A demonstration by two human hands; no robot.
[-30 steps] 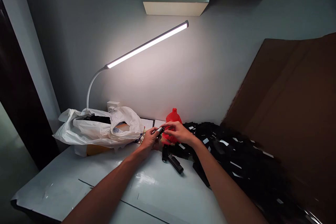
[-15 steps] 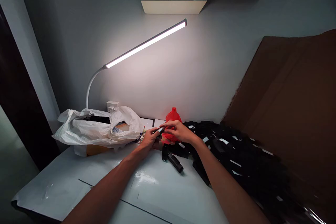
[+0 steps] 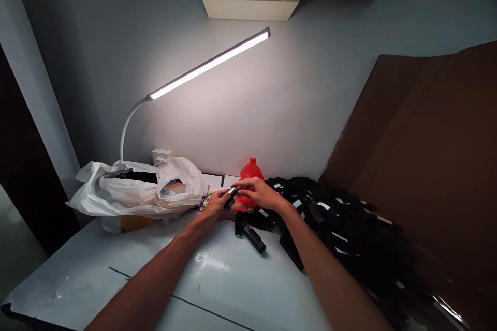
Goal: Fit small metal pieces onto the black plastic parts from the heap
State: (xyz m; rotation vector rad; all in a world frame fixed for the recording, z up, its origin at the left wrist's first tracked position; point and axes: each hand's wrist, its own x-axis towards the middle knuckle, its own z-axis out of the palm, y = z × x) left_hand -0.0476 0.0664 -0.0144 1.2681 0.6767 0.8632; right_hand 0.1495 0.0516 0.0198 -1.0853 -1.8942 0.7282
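Both my hands meet over the far middle of the white table (image 3: 217, 274). My left hand (image 3: 216, 204) is closed round a small dark cylinder with a shiny metal end (image 3: 232, 192). My right hand (image 3: 258, 192) pinches the same piece at that metal end, fingers pressed together. Just behind the hands sits a red plastic bag (image 3: 249, 170). Two black stick-shaped parts (image 3: 252, 237) lie on the table right below my hands.
A big heap of black parts with white labels (image 3: 341, 232) spreads along the right. A brown cardboard sheet (image 3: 427, 155) leans behind it. A white plastic bag over a box (image 3: 135, 191) sits at left, under a lit desk lamp (image 3: 209, 64). A wall shelf (image 3: 250, 5) hangs above.
The view has shifted slightly, so everything sits a little further left and higher. My hands keep the same grip on the small cylinder.
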